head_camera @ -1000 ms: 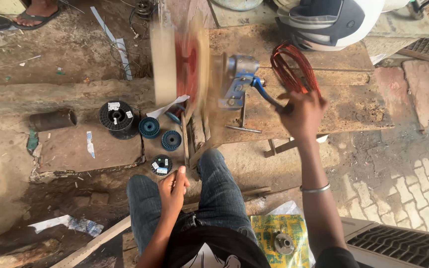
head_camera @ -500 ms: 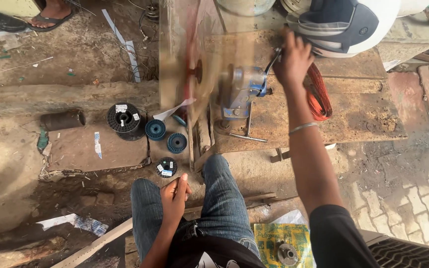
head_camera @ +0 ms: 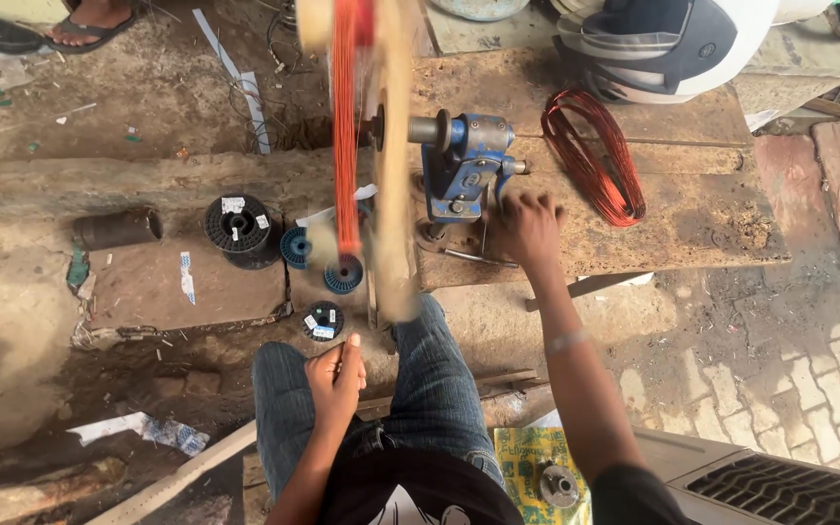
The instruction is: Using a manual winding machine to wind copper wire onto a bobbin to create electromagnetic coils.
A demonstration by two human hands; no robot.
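Observation:
A blue hand-cranked winder (head_camera: 464, 165) is fixed to a worn wooden table (head_camera: 673, 243). On its shaft spins a blurred wooden former wound with red copper wire (head_camera: 347, 126). My right hand (head_camera: 527, 228) is closed on the crank handle, low beside the winder near the table's front edge. My left hand (head_camera: 337, 374) rests over my left knee, below the former. Its fingers are pinched together as if on the thin wire strand, which is too fine to make out.
A loose coil of red copper wire (head_camera: 595, 156) lies on the table right of the winder, with a white helmet (head_camera: 653, 39) behind it. Black and blue spools (head_camera: 238, 224) (head_camera: 344, 275) sit on the ground at left. Another person's sandalled foot (head_camera: 89, 19) shows top left.
My right hand has swung round with the crank, from the right, over the far side, down to the near side of the winder. The former keeps spinning. My left hand has barely moved.

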